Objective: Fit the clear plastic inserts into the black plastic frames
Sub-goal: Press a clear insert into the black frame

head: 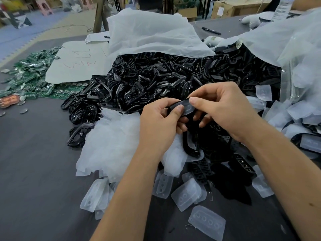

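Dark grey cloth-covered worktop (34, 153), cluttered warehouse floor and cardboard boxes beyond. Held above its middle: one small clear soft-plastic insert with button bumps (186, 107), lying on one glossy black oval plastic frame (173, 107), both raised off the heap. Long axis of the pair running roughly left to right and slightly uphill toward the right, across the line between the two hands. Left hand (161, 122) pinching the left end, thumb on top and fingers curled beneath. Right hand (217, 108) gripping the right end, thumb tip pressed on the insert's upper edge, fingers folded under the frame. Both about equally near; right thumb sitting more squarely over the clear piece, so likely the one to press it home. Whether the insert is already seated, impossible to tell: edges hidden by the thumbs.

Outward from there: large heap of black plastic frames (165, 79) spilling from an opened white translucent plastic bag (152, 35) just behind the hands. Loose clear inserts (206, 221) scattered on the near side and to the right. Further left, well apart, pile of small green circuit boards (31, 75) and a white sheet with red marks (78, 63). Black marker pen (211, 30) at the far edge.
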`<state>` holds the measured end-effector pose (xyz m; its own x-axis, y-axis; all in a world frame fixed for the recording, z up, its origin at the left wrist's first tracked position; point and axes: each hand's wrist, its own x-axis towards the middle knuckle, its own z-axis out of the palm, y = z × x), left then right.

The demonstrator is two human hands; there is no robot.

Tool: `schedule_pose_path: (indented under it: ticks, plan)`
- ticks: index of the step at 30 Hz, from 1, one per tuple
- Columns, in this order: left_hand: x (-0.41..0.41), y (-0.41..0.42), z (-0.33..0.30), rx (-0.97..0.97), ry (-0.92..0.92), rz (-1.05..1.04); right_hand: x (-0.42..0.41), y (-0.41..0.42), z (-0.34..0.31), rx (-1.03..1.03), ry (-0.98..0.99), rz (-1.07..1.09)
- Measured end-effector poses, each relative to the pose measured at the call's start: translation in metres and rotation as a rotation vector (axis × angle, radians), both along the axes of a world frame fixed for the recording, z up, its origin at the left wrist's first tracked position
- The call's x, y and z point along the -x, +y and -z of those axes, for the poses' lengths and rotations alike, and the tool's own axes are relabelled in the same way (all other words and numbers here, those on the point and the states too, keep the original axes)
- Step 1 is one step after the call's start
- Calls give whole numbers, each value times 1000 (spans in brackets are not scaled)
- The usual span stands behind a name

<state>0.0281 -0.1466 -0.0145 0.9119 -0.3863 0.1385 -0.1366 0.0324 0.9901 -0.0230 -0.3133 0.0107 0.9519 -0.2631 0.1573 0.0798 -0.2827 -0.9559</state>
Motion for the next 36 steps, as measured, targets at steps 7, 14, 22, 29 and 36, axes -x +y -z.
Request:
schedule_pose_path:
  ticks: [7, 14, 22, 29, 36]
  plan:
    - [1, -1, -1, -17, 29, 7, -4, 1, 3, 156, -19, 64]
    - [0, 0, -4, 30, 163, -33, 1, 5, -7, 650, -275, 9]
    - [-5, 10, -16, 155, 468, 78, 2, 2, -12, 749, -313, -132]
    - [-7, 9, -20, 395, 538, 82, 1, 12, -11, 134, -212, 41]
    - [-3, 5, -12, 338, 266, -20, -1, 11, -12, -436, 142, -111]
